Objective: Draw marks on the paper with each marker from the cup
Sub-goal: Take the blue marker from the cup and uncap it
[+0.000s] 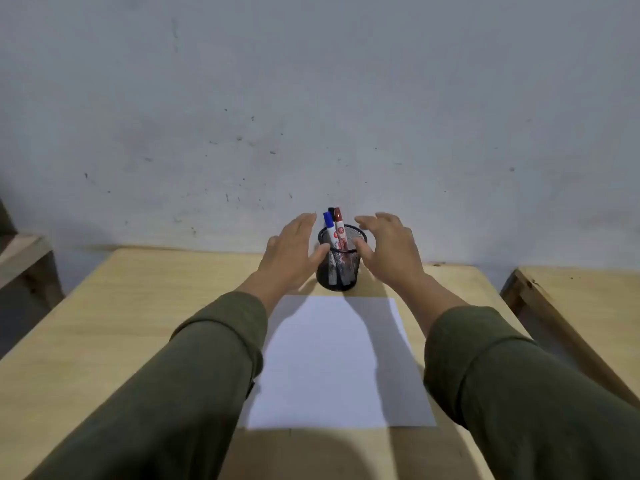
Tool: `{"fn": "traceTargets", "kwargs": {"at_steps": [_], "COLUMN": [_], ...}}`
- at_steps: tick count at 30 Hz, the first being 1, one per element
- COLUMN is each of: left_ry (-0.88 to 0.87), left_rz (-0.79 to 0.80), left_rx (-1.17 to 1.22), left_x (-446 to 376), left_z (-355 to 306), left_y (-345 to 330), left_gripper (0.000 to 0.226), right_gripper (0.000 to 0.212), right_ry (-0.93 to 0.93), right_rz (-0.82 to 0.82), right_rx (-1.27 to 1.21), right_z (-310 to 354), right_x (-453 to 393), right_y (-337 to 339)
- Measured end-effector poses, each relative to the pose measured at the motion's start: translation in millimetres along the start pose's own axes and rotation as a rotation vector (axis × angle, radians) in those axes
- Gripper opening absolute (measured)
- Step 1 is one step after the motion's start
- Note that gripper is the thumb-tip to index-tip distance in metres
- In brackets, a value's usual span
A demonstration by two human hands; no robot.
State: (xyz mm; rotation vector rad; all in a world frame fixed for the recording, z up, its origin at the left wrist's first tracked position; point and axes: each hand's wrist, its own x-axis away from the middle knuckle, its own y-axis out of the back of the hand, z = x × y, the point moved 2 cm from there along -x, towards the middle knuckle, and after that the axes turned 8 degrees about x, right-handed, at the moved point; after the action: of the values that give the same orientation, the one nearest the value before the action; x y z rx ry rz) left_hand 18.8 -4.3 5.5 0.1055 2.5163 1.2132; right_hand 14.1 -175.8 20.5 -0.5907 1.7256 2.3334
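Head view: mesh cup (341, 268) sits between my left hand (292, 252) and right hand (389, 249).
Grip: both spread wide, holding nothing.
Markers (334, 233): upright, caps up.

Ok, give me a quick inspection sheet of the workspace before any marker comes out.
Surface: light wooden table, against a scuffed wall.
Job's things: black mesh cup upright behind the paper; blue marker, red marker and a black-capped one stand in it; paper blank.
Clutter: nothing seen.
Hands: left hand and right hand flank the cup, fingers relaxed, holding nothing; whether they touch it is unclear.
Cables: nothing seen.
Surroundings: wooden furniture at the left edge and right edge.
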Motion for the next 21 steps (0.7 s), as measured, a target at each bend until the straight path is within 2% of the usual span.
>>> {"fn": "traceTargets", "kwargs": {"at_steps": [6, 11, 21], "left_ry": [-0.009, -0.041, -0.032], "left_rz": [0.046, 0.081, 0.134], "left_rx": [-0.057, -0.119, -0.101], "left_x": [-17.3, -24.5, -26.9], "left_z": [4.7, 13.1, 22.9], "left_y": [-15.6, -24.5, -33.0], "left_gripper": [0.062, 0.057, 0.057], "right_gripper": [0.045, 0.036, 0.025], "right_ry": [0.013, 0.027, -0.033], "right_rz": [-0.027, -0.026, 0.042], "right_rx": [0.030, 0.087, -0.039], "right_z": [-4.7, -2.9, 0.6], "right_x": [-21.4, -34.8, -41.6], "right_y": [-17.0, -28.7, -42.1]}}
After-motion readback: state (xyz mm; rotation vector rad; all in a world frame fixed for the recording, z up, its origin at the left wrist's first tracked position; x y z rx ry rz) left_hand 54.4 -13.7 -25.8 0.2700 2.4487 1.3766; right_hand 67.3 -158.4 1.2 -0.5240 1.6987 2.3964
